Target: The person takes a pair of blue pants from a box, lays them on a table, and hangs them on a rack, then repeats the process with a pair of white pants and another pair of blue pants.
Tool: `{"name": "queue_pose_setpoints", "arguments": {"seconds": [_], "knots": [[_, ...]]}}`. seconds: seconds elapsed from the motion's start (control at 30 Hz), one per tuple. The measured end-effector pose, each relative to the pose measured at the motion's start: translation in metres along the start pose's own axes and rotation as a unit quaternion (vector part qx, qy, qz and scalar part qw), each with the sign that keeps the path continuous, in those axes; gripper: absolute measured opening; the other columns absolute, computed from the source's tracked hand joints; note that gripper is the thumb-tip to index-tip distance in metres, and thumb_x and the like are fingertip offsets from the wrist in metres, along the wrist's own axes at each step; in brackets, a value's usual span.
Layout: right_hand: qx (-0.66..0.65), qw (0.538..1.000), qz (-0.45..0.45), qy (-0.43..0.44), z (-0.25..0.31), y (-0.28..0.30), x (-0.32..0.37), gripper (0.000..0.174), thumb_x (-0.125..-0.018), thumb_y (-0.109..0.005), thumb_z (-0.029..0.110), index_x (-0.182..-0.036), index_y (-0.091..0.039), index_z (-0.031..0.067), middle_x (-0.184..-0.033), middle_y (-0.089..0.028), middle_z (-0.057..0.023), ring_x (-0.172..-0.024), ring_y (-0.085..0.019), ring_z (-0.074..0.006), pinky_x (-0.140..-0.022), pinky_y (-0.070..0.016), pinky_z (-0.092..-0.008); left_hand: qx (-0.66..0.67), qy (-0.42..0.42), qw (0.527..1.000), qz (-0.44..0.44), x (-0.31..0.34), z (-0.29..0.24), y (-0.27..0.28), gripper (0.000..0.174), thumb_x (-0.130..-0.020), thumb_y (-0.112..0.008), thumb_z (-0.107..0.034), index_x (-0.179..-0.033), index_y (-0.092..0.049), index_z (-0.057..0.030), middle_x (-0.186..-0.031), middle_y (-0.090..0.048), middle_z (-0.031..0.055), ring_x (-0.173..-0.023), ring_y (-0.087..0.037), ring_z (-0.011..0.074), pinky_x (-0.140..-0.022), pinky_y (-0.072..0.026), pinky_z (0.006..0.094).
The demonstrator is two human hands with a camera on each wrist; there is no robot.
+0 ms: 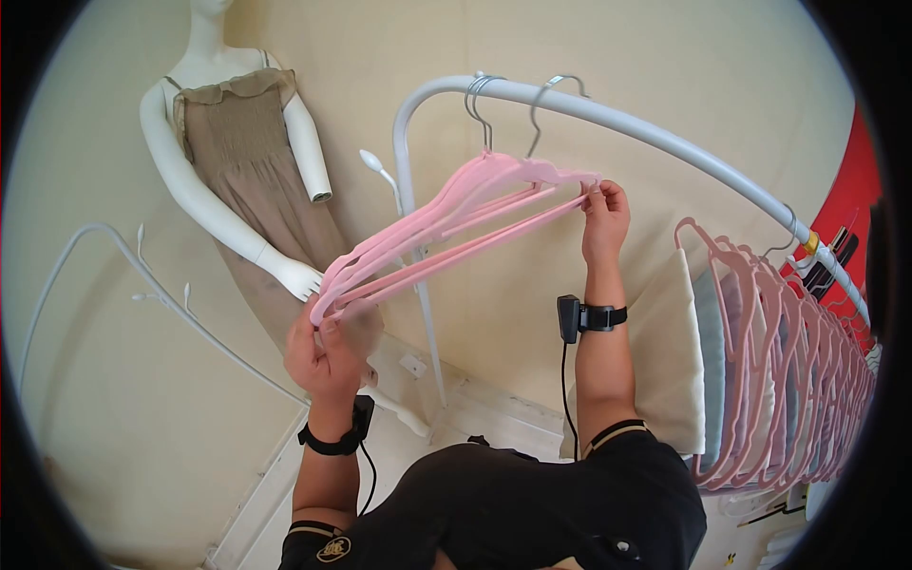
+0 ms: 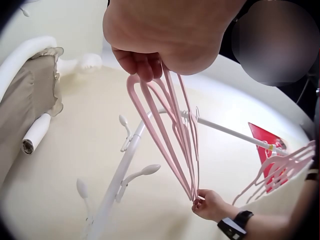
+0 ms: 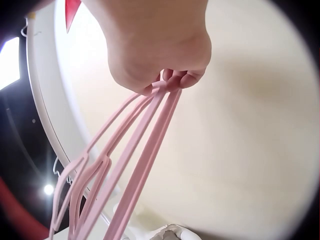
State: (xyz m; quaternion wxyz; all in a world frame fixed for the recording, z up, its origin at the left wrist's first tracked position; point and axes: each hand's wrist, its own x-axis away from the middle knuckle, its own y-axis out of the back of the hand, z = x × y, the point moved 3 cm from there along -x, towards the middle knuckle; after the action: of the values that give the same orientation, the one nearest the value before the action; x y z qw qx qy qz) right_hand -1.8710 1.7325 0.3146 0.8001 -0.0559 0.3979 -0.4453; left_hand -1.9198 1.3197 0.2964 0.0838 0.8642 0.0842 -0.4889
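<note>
Several pink hangers (image 1: 432,223) are held bunched between both hands, just below the white rail (image 1: 608,112). My left hand (image 1: 328,359) grips their lower left ends, and my right hand (image 1: 606,223) pinches the right ends. At least two of the metal hooks (image 1: 478,109) sit around the rail; another hook (image 1: 537,114) stands beside them, and I cannot tell if it rests on the rail. In the left wrist view the left hand's fingers (image 2: 142,66) curl round the hanger ends (image 2: 160,125). The right wrist view shows the right fingers (image 3: 182,79) closed on the other ends.
At the right, many pink hangers (image 1: 760,351) with light cloths (image 1: 665,342) hang from the same rail. A white mannequin (image 1: 214,204) in a brown dress (image 1: 237,142) stands at the back left, near a second curved white stand (image 1: 95,228). A red panel (image 1: 855,180) is at the far right.
</note>
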Motion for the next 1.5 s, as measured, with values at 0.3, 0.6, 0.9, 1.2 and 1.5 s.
{"name": "queue_pose_setpoints", "arguments": {"seconds": [0.3, 0.6, 0.9, 1.2, 1.5], "knots": [[-0.022, 1.000, -0.022, 0.003, 0.005, 0.010, 0.037, 0.009, -0.083, -0.056, 0.002, -0.090, -0.051, 0.0042, -0.079, -0.053, -0.0016, -0.066, -0.049, -0.0088, -0.061, -0.0412, -0.0213, 0.084, 0.018, 0.996, -0.012, 0.026, 0.009, 0.030, 0.019, -0.088, -0.048, -0.004, -0.103, -0.055, 0.0057, -0.079, -0.058, 0.0100, -0.062, -0.053, 0.0134, -0.058, -0.0437, 0.0239], [0.181, 0.956, 0.187, -0.133, -0.018, 0.038, 0.218, 0.011, -0.077, -0.060, -0.002, -0.078, -0.051, 0.0046, -0.072, -0.048, -0.0007, -0.066, -0.049, -0.0088, -0.059, -0.0431, -0.0230, -0.033, 0.155, 0.928, 0.338, 0.140, 0.104, 0.106, 0.020, -0.073, -0.050, 0.005, -0.086, -0.063, -0.0017, -0.073, -0.062, 0.0136, -0.067, -0.062, 0.0260, -0.062, -0.0489, 0.0318], [0.334, 0.747, 0.266, -0.509, 0.071, 0.083, 0.413, 0.015, -0.076, -0.066, 0.007, -0.089, -0.064, 0.0007, -0.082, -0.063, -0.0070, -0.077, -0.058, -0.0137, -0.071, -0.0463, -0.0269, 0.070, 0.259, 0.846, 0.461, 0.180, 0.195, 0.113, 0.010, -0.079, -0.058, -0.004, -0.085, -0.065, -0.0015, -0.070, -0.062, 0.0087, -0.058, -0.055, 0.0126, -0.056, -0.0450, 0.0245], [0.471, 0.696, 0.224, -0.494, 0.180, 0.078, 0.504, 0.036, -0.077, -0.067, 0.022, -0.101, -0.049, 0.0031, -0.088, -0.058, -0.0108, -0.085, -0.056, -0.0213, -0.076, -0.0452, -0.0323, 0.240, 0.211, 0.823, 0.470, 0.174, 0.144, 0.034, 0.014, -0.077, -0.058, 0.002, -0.091, -0.062, 0.0007, -0.069, -0.055, 0.0058, -0.059, -0.052, 0.0107, -0.055, -0.0432, 0.0233], [0.452, 0.717, 0.109, -0.519, 0.290, 0.123, 0.615, 0.059, -0.079, -0.063, 0.028, -0.130, -0.041, 0.0080, -0.106, -0.057, -0.0165, -0.099, -0.057, -0.0271, -0.084, -0.0458, -0.0350, 0.189, 0.032, 0.712, 0.676, 0.247, 0.032, 0.055, 0.029, -0.067, -0.068, -0.006, -0.095, -0.063, -0.0035, -0.070, -0.059, 0.0108, -0.062, -0.059, 0.0222, -0.058, -0.0476, 0.0313]]}}
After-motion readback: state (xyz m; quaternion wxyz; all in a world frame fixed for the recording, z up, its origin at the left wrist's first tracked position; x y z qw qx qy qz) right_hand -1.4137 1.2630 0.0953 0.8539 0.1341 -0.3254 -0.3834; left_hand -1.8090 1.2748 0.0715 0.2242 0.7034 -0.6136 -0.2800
